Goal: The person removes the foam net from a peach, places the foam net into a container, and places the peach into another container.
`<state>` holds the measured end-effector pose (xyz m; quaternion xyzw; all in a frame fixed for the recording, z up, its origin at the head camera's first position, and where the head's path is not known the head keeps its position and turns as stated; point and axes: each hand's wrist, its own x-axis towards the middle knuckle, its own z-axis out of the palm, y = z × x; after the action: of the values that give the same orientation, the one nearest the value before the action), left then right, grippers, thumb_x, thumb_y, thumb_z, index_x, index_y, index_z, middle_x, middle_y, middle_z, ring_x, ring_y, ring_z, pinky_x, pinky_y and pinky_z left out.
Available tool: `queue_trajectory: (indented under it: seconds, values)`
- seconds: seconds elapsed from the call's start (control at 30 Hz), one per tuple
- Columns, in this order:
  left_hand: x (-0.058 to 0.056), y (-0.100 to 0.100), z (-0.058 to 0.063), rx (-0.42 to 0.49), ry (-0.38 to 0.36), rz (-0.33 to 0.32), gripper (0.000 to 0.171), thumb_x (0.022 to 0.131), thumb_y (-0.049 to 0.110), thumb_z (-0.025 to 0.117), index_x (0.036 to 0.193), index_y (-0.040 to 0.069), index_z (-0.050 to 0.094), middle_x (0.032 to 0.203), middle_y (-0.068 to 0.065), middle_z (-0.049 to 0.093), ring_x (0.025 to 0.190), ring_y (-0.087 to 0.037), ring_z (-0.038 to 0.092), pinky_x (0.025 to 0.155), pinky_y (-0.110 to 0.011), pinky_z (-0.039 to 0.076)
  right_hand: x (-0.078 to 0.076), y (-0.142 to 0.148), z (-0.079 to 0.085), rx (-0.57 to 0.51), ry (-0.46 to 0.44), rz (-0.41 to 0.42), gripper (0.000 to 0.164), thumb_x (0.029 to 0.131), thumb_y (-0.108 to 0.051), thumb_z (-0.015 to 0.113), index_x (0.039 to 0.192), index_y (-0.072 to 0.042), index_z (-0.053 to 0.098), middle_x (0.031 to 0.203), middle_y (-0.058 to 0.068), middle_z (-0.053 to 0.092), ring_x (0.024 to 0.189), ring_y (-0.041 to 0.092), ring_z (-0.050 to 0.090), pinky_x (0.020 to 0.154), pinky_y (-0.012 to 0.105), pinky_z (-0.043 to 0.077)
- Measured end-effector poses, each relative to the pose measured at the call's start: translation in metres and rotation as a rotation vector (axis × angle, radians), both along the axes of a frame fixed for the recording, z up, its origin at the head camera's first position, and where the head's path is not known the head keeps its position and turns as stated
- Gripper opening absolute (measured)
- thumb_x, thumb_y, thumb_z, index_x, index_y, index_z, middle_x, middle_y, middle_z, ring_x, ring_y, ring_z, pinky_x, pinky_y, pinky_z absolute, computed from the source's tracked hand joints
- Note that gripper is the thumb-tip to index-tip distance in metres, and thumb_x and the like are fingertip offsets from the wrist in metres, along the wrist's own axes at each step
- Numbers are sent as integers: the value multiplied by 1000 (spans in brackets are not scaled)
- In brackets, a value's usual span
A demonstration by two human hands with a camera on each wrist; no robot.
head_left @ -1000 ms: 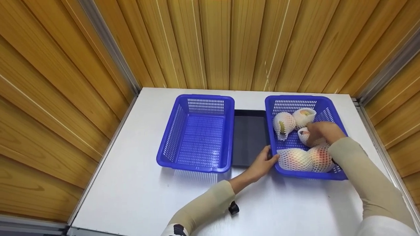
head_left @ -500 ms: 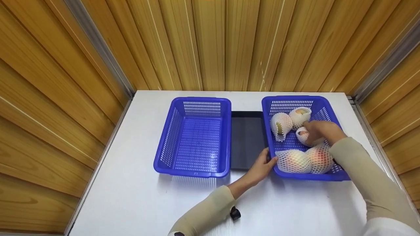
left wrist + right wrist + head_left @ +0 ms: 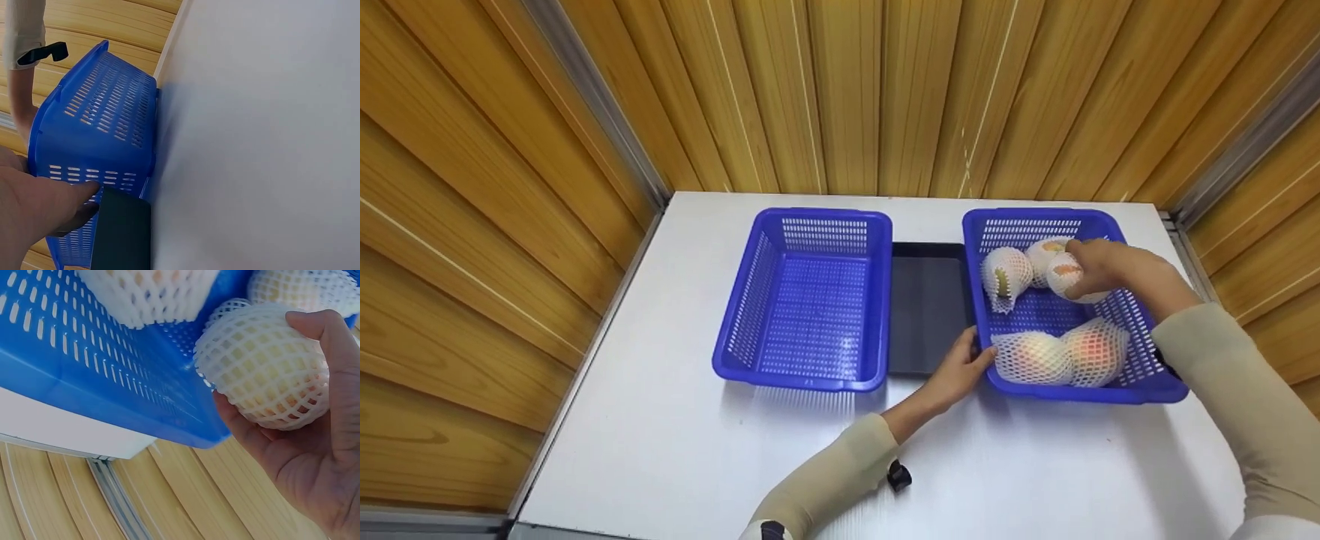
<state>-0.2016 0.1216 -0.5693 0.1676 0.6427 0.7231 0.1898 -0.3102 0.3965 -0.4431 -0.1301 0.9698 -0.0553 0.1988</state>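
My right hand (image 3: 1121, 268) grips a round yellow-red fruit (image 3: 1063, 274) in a white foam net, over the far part of the right blue basket (image 3: 1076, 395). In the right wrist view, thumb and fingers curl round that fruit (image 3: 261, 365), above the basket's rim. Other net-wrapped fruits lie in the same basket: two at the far left (image 3: 1006, 271) and two along the near side (image 3: 1035, 360). My left hand (image 3: 955, 379) holds this basket's left rim, thumb over the edge. In the left wrist view, its fingers (image 3: 84, 191) lie against the outer wall.
A second blue basket (image 3: 817, 386) stands on the left with nothing in it. Between the baskets lies a black tray (image 3: 926, 315). The white table (image 3: 660, 420) is bounded by wood-patterned walls (image 3: 847, 97) at the back and sides.
My right hand has lifted the fruit up from the basket's middle and moved slightly to the far right. My left hand has stayed on the basket rim.
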Motion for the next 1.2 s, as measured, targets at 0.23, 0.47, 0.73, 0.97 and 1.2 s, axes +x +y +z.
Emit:
queue_trajectory:
  seconds: [0.23, 0.47, 0.73, 0.97, 1.2]
  values:
    - [2, 1, -1, -7, 21, 5, 47, 107, 14, 49, 149, -3, 37, 140, -20, 56, 130, -23, 56, 107, -25, 46, 23, -4, 7, -26, 122, -28, 84, 78, -38, 81, 137, 7, 42, 116, 30, 56, 91, 40, 58, 74, 58, 54]
    - [-1, -3, 3, 32, -12, 0, 44, 107, 12, 49, 147, -5, 38, 136, -23, 58, 126, -25, 58, 105, -27, 48, 37, -26, 11, -108, 195, -64, 86, 78, -38, 81, 141, 5, 40, 120, 31, 53, 90, 39, 57, 71, 54, 51]
    - [2, -3, 3, 97, -89, -11, 43, 106, 9, 52, 145, -3, 40, 138, -22, 57, 126, -23, 58, 105, -30, 49, 60, -50, 22, -189, 228, -92, 84, 81, -37, 80, 141, 5, 40, 120, 28, 54, 94, 38, 59, 79, 58, 53]
    - [4, -1, 1, 146, -137, -22, 43, 106, 9, 52, 146, 0, 40, 140, -22, 55, 128, -25, 56, 107, -34, 49, 77, -65, 27, -205, 245, -41, 81, 79, -34, 80, 139, 4, 41, 125, 28, 54, 90, 35, 60, 74, 52, 56]
    - [0, -2, 0, 133, -121, 29, 50, 104, 11, 55, 148, -4, 36, 143, -25, 53, 132, -27, 55, 108, -33, 48, 93, -80, 28, -214, 260, -14, 89, 79, -32, 79, 146, 8, 36, 142, 36, 45, 100, 42, 61, 85, 62, 54]
